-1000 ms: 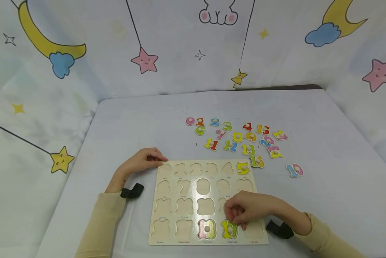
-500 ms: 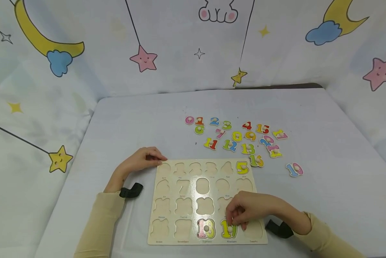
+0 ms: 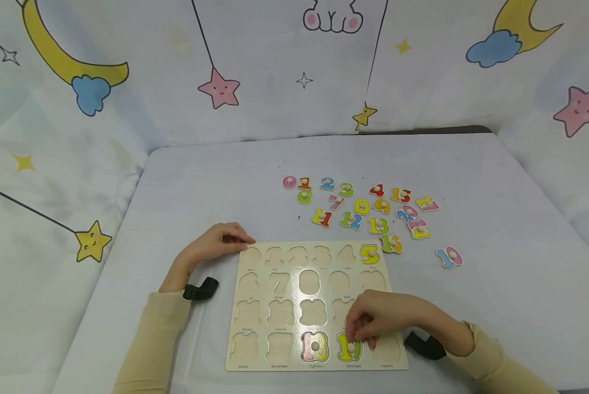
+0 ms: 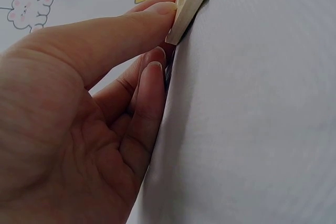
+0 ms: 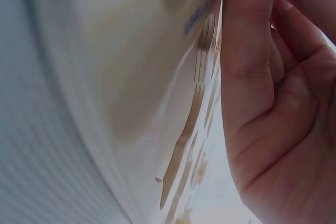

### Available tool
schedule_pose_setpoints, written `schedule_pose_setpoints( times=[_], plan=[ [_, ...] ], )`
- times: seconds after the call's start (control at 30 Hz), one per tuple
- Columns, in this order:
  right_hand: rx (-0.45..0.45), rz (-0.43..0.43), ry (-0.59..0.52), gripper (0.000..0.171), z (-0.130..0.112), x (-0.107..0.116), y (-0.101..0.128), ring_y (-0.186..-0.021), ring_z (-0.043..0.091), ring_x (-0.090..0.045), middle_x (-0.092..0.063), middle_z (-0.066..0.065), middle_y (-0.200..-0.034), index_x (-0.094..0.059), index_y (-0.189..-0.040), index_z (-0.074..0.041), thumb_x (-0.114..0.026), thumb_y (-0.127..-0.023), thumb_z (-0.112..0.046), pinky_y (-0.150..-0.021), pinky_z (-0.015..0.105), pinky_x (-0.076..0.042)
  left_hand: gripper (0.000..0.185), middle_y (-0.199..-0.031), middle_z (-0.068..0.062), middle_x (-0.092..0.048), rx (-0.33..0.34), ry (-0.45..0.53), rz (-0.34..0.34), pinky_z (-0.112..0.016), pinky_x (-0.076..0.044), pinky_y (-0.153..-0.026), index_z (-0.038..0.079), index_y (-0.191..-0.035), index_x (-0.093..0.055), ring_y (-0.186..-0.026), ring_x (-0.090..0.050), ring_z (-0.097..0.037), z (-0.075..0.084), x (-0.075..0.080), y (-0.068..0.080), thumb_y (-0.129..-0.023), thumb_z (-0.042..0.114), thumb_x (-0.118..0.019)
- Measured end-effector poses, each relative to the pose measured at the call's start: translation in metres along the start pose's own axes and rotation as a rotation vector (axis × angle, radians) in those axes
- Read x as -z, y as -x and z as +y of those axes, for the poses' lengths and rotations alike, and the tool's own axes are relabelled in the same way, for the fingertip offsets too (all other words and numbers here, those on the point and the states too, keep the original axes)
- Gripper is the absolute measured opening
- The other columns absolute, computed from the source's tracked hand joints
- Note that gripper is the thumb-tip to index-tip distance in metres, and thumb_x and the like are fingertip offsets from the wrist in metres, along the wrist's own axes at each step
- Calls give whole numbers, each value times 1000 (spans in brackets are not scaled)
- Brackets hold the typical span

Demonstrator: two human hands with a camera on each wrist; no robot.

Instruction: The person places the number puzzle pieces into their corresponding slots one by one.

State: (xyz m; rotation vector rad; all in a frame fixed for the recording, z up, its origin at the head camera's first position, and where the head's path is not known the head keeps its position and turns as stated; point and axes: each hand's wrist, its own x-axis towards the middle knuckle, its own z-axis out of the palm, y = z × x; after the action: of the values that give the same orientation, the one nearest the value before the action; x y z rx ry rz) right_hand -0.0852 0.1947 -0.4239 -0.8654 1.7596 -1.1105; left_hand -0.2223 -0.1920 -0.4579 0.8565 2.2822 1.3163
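Note:
A wooden number puzzle board [image 3: 294, 295] lies flat on the table. My left hand [image 3: 220, 239] pinches its far left corner; in the left wrist view the thumb [image 4: 152, 14] rests on the board's edge, other fingers below. Over the front row, my right hand [image 3: 373, 316] has curled fingers and thumb at the knob of the yellow-green 19 piece [image 3: 344, 347], which sits in the Nineteen recess. The right fingertips are out of sight in the right wrist view. Beside it, the pink-and-yellow 18 piece [image 3: 308, 347] fills its recess, and a yellow 5 piece [image 3: 370, 254] sits at the far right corner.
Loose knobbed number pieces lie behind the board, among them an 11 [image 3: 321, 218], a 12 [image 3: 351, 220] and a 16 [image 3: 391, 244] close to the board's edge. A 10 piece [image 3: 449, 257] lies apart on the right. A patterned cloth backdrop [image 3: 275, 54] surrounds the white-covered table.

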Motion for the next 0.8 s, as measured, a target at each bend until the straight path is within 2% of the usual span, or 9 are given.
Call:
schedule_pose_setpoints(
  times=[0.27,0.43,0.53,0.63,0.8],
  plan=[
    [82,1,96,10,0,8,5,-57,2,-57,-61,-9,-73,-69,-92,-14,-61,-91,-8,-54,26,-51,16,-97,-3,-65,-3,-8,9,-26,-43,-72,5,-101,-73,-85,-55,-17,3,0,-1,-86,5,-68],
    [97,45,123,11,1,22,12,-61,4,-57,-62,-5,-75,-68,-96,-15,-59,-93,-11,-58,25,-50,16,-97,-11,-64,-36,-1,3,-26,-43,-71,-2,-101,-71,-84,-55,-19,17,0,1,-86,-1,-66],
    [100,105,128,11,1,35,21,-65,8,-57,-63,-3,-78,-68,-98,-13,-58,-94,-13,-61,26,-50,16,-96,-12,-64,-61,15,-2,-27,-44,-71,-4,-101,-70,-85,-55,-18,19,0,1,-86,-3,-65],
    [85,197,162,12,1,49,32,-69,12,-58,-63,-2,-79,-68,-100,-12,-59,-94,-13,-62,26,-48,16,-96,-8,-64,-52,20,-1,-26,-44,-73,0,-101,-72,-87,-56,-17,11,-1,1,-86,1,-66],
    [-7,365,196,13,6,73,51,-72,19,-57,-62,3,-81,-66,-105,-8,-59,-93,-11,-60,28,-47,16,-98,-5,-64,-40,32,2,-27,-44,-75,5,-102,-73,-89,-56,-19,-1,-2,2,-87,7,-67]
  ],
)
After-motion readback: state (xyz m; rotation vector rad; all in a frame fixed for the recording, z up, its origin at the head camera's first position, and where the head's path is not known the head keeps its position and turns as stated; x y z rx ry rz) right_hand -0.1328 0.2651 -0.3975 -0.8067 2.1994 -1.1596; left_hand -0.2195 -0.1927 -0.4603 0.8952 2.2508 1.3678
